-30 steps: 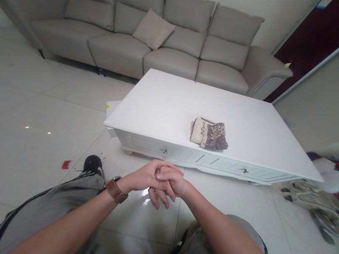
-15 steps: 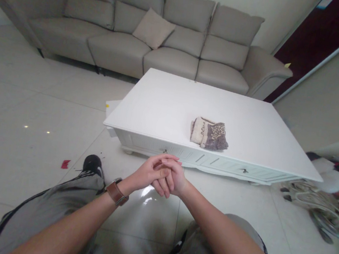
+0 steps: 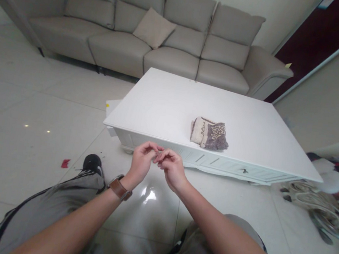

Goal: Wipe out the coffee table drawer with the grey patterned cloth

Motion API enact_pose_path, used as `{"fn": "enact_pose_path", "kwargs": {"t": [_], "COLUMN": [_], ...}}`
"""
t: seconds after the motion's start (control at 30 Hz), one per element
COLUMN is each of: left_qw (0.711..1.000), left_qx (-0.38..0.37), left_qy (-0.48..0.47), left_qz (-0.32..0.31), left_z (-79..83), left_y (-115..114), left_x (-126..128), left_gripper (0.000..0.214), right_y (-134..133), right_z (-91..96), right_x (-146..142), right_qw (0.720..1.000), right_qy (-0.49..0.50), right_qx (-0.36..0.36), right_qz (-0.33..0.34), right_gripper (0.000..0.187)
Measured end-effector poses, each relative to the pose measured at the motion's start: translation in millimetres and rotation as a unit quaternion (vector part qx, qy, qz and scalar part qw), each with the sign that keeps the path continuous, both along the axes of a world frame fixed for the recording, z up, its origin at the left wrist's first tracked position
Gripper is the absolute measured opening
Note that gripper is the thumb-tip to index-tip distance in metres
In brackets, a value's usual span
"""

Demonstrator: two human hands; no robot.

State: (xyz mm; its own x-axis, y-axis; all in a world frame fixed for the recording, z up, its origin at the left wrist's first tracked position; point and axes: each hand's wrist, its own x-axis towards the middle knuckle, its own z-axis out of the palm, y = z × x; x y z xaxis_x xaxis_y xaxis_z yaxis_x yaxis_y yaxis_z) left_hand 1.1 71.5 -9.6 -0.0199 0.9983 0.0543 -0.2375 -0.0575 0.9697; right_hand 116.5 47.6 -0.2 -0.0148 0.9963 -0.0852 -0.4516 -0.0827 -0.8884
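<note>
My left hand (image 3: 141,162), with a brown-strapped watch (image 3: 120,187) at the wrist, is held in front of the white coffee table (image 3: 167,101). Its fingers are bent, and their tips meet those of my right hand (image 3: 172,169). The right fingers are curled inward too. Whether anything small is pinched between the fingertips is hidden. A folded towel (image 3: 209,134), cream and grey-brown with a pattern, lies near the table's front edge, beyond my right hand and apart from it.
Behind the table stands a long grey sofa (image 3: 173,61) with a loose cushion (image 3: 154,28). A drawer knob (image 3: 245,171) juts from the table's front. A red scrap (image 3: 65,163) lies on the tiled floor at left. Piled items (image 3: 330,202) sit on the floor at right.
My hands have come out of a loose clasp and now meet only at the fingertips, with the palms drawn apart. The towel has stayed in place.
</note>
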Motion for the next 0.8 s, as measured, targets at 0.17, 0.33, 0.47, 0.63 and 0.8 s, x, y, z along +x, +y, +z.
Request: {"fn": "enact_pose_path", "kwargs": {"t": [0.17,0.33,0.47,0.63,0.8], "left_qw": [0.996,0.995,0.998,0.999,0.999], "left_qx": [0.051,0.058,0.037,0.023,0.02], "left_qy": [0.047,0.071,0.044,0.034,0.037], "left_qz": [0.051,0.03,0.016,0.009,0.008], "left_z": [-3.5,-4.6,-2.3,-0.8,-1.5], "left_y": [0.6,-2.5,-3.8,-4.9,-4.6], "left_x": [-7.6,-8.8,-7.1,-6.3,-7.3], "left_gripper": [0.009,0.009,0.008,0.008,0.008], "right_y": [1.7,3.5,3.7,3.9,2.8], "right_z": [-9.8,-10.7,-11.5,-10.5,-8.7], "right_x": [4.1,6.8,5.3,6.6,8.2], "right_qw": [0.996,0.995,0.993,0.993,0.987], "right_qy": [-0.081,-0.089,-0.101,-0.107,-0.153], "right_qx": [0.001,-0.013,0.0,0.016,0.046], "right_qz": [-0.036,-0.054,-0.056,-0.055,-0.023], "right_gripper": [0.011,0.012,0.012,0.009,0.007]}}
